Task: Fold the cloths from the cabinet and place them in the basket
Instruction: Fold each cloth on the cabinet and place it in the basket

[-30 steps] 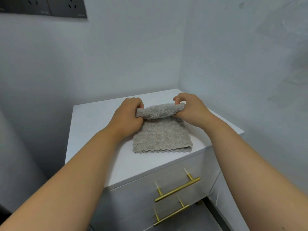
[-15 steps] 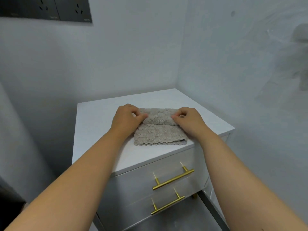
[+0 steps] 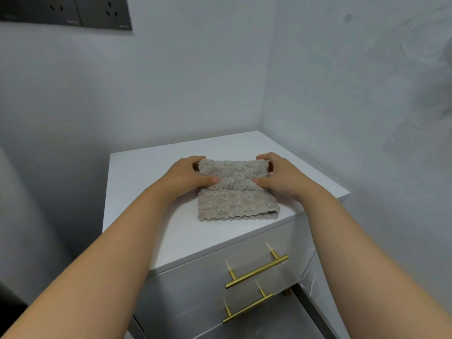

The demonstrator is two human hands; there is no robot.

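A fluffy beige-grey cloth [image 3: 234, 199] with a wavy front hem lies partly folded on the white cabinet top [image 3: 151, 172]. Its far part is raised as a thick fold between my hands. My left hand [image 3: 186, 177] grips the fold's left end, thumb on the near side and fingers curled behind. My right hand [image 3: 278, 177] grips the right end the same way. No basket is in view.
The cabinet stands in a corner between two white walls. Two drawers with gold bar handles [image 3: 256, 271] sit below the top; the lower drawer [image 3: 247, 308] is pulled out slightly. Dark wall sockets [image 3: 80, 11] are at the upper left.
Both hands have shifted from pressing the fold down to gripping its ends, and the fold now stands a little higher. The camera view has also moved.
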